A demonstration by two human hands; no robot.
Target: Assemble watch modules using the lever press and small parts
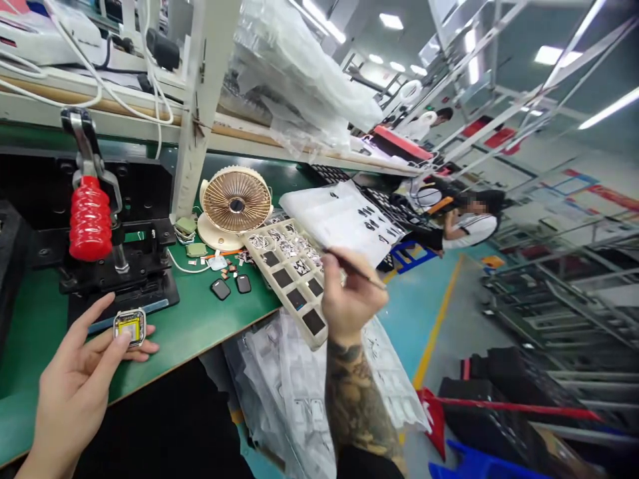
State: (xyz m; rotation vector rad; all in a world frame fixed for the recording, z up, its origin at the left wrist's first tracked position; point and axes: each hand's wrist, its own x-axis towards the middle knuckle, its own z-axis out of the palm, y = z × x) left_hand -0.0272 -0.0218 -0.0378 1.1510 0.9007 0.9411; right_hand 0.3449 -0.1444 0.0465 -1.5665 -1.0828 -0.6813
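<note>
Between the thumb and fingers of my left hand (87, 362) is an opened smartwatch case (130, 328), its yellow inner part facing up. My right hand (352, 293) is closed around a thin dark tool (358, 269), perhaps tweezers; its tip is blurred. That hand hovers over the right side of a compartment tray (269, 273), which holds dark screens and small white and metal parts. Two black watch-shaped pieces (243, 284) lie on the green bench left of the tray, near tiny copper-coloured bits (231, 270).
A press with a red handle (90, 219) stands at the left. Behind the tray is a small fan (236, 203). White sheets with dark parts (359, 219) lie at the back right. Plastic bags (279, 372) hang below the bench edge. Another person (472, 219) sits farther off.
</note>
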